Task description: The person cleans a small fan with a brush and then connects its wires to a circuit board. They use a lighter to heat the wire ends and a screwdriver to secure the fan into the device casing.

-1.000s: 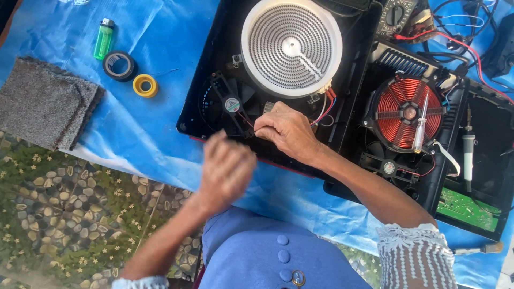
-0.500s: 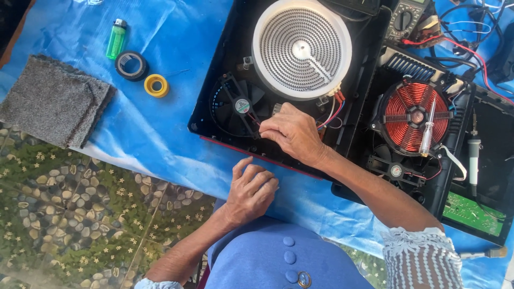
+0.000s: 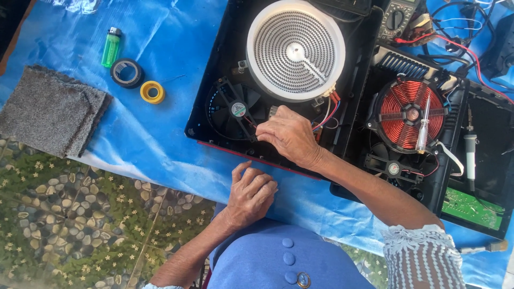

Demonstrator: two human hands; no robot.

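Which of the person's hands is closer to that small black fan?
The right hand. Its fingertips rest right beside the black fan, inside the opened cooker. The left hand lies lower, on the blue sheet, outside the casing.

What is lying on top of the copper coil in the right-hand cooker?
A screwdriver with a clear handle lies across the copper coil, tip toward the top. The part of the coil beneath it is covered.
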